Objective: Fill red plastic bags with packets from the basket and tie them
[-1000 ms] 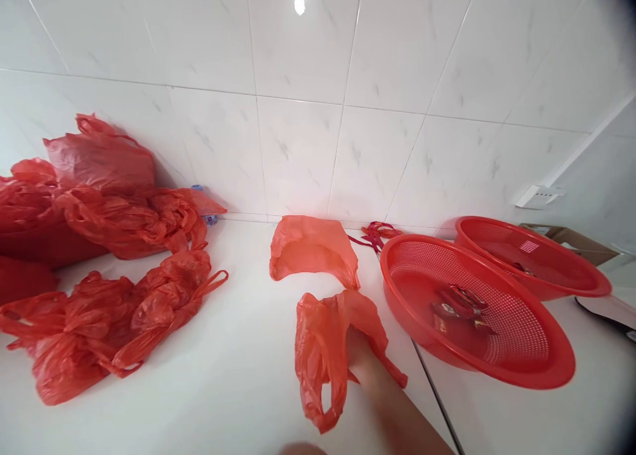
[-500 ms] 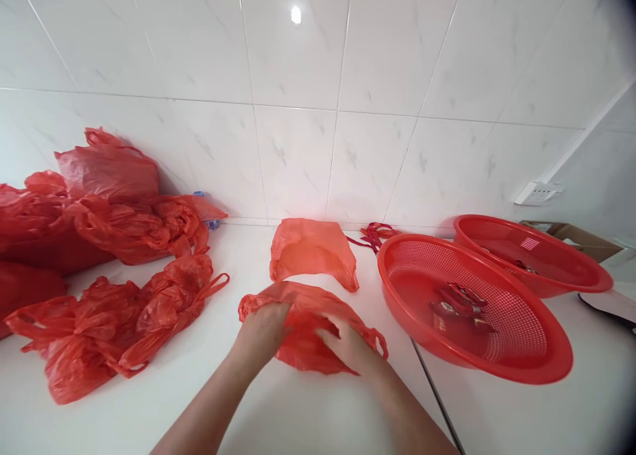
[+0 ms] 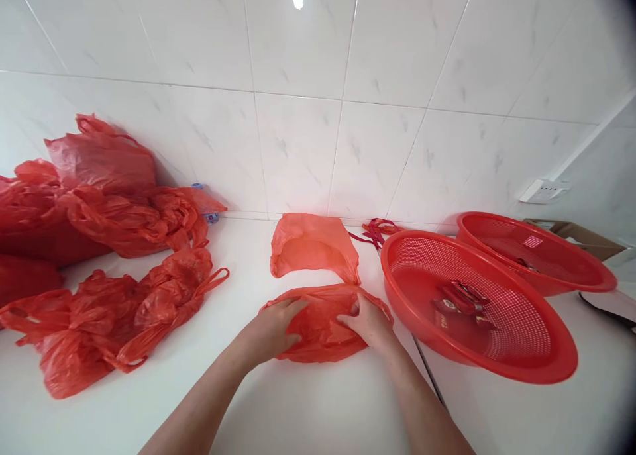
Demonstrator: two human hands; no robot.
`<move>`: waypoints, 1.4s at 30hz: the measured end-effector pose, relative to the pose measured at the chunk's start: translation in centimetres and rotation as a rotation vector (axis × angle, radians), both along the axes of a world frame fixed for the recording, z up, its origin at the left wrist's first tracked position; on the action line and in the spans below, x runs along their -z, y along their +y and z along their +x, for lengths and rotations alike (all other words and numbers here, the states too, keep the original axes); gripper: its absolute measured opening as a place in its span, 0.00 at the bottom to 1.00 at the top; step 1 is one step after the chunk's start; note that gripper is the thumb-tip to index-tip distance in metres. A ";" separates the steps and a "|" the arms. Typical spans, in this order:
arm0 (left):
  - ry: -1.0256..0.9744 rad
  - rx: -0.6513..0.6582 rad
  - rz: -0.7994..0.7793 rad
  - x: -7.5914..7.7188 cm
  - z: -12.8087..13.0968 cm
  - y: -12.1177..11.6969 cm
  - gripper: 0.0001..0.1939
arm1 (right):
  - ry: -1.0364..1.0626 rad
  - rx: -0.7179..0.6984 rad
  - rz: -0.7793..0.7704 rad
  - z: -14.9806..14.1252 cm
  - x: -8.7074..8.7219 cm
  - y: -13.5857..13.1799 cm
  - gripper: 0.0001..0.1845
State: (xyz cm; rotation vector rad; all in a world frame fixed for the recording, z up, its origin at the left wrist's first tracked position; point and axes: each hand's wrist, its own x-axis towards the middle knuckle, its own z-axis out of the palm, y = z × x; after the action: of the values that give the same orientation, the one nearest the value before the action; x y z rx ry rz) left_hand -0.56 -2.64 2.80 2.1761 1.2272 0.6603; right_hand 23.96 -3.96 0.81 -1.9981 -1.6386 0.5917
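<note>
A thin red plastic bag lies spread on the white counter in front of me, its mouth opened wide. At its left side my left hand rests with thumb and fingers apart, touching the plastic. My right hand is at the right side, fingers spread against the inner side of the bag. Some fingertips are hidden by the film. Just behind lies a second red plastic bag, flat, with a curved front edge.
Filled red bags are heaped against the wall at left, with crumpled red bags before them. A red basket holding several dark red packets stands at right. Behind are another red basket, a cardboard box and red ribbons.
Both hands have moved apart and spread the bag's mouth wider. The bag now looks rounder and flatter, its right handle no longer sticking out. The view has shifted slightly.
</note>
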 end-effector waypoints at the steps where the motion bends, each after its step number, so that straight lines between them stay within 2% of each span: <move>1: -0.007 0.026 0.045 -0.4 0.4 -0.2 0.27 | -0.018 0.001 0.011 -0.2 -0.1 0.0 0.27; 2: -0.014 0.062 0.086 -0.8 1.0 -0.4 0.24 | -0.039 -0.003 0.020 -0.3 -0.1 0.0 0.26; 4: -0.026 0.148 0.131 -1.4 2.1 -1.0 0.20 | -0.086 -0.019 0.031 -0.7 -0.1 0.2 0.17; 6: -0.048 0.242 0.139 -1.4 3.2 -1.6 0.20 | -0.118 -0.023 0.032 -1.0 -0.1 0.4 0.08; 7: -0.051 0.290 0.127 -1.2 3.7 -1.9 0.19 | -0.127 -0.012 0.033 -1.0 -0.1 0.6 0.07; 11: 0.019 0.400 0.013 -0.1 4.3 -2.5 0.07 | -0.174 0.078 0.033 -0.7 -0.1 1.1 0.08; 14: -0.003 0.425 -0.085 -0.3 3.7 -2.5 0.07 | -0.165 0.102 0.022 -0.5 -0.1 1.1 0.09; 16: -0.075 0.378 -0.104 -1.1 3.2 -2.2 0.08 | -0.139 0.101 0.014 -0.5 -0.2 1.0 0.09; 19: -0.122 0.139 0.001 -1.9 2.4 -1.3 0.11 | -0.139 0.088 0.012 -0.8 -0.4 0.8 0.08; 21: -0.061 -0.016 0.127 -1.7 1.8 -0.4 0.14 | -0.162 0.082 -0.004 -0.9 -0.4 0.7 0.08; 24: 0.049 -0.170 0.248 -0.5 0.7 0.9 0.17 | -0.181 0.073 -0.011 -0.9 -0.2 0.5 0.12; 26: 0.025 -0.265 0.142 0.6 0.1 1.4 0.20 | -0.194 0.048 0.040 -0.9 -0.1 0.2 0.18; 29: -0.151 -0.374 -0.194 1.4 -0.4 1.8 0.21 | -0.287 0.010 0.169 -1.1 0.0 -0.5 0.23; 32: -0.367 -0.390 -0.399 1.4 -0.5 2.0 0.19 | -0.391 0.020 0.321 -1.8 -0.1 -1.4 0.23; 35: -0.594 -0.350 -0.521 1.2 -0.4 1.9 0.17 | -0.359 -0.045 0.447 -2.9 0.2 -2.0 0.20; 39: -0.897 -0.255 -0.692 1.3 -0.3 1.8 0.19 | -0.275 -0.261 0.344 -4.1 1.0 -2.0 0.18; 42: -1.005 -0.230 -0.760 1.6 -0.4 2.0 0.20 | -0.219 -0.341 0.334 -4.3 0.6 -2.1 0.16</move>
State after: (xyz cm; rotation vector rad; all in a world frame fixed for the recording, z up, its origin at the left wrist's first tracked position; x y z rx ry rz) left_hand -0.96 -0.66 1.15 0.8651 0.9175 0.9913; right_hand 19.65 -6.11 0.17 -1.5985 -2.0764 0.1951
